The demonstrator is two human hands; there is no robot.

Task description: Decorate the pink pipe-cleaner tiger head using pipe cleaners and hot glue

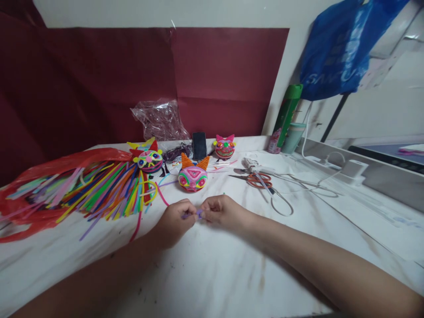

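Observation:
A small purple strip (199,214), coiled at one end, is pinched between my two hands above the marble-look table (212,274). My left hand (177,221) is closed on its left part, and my right hand (225,211) grips the coiled end. Just beyond them stands a pink head figure with orange ears (192,179). Behind it sits a red and pink head figure (225,148), and to the left is another multicoloured one (149,161). Parts of the strip are hidden by my fingers.
Colourful fuzzy strips (102,192) lie on a red plastic bag (29,221) at left. A phone (199,145) is at the back. Orange-handled scissors (258,179), a glue gun (251,164) and white cables (308,183) lie at right, near a green cup (293,138).

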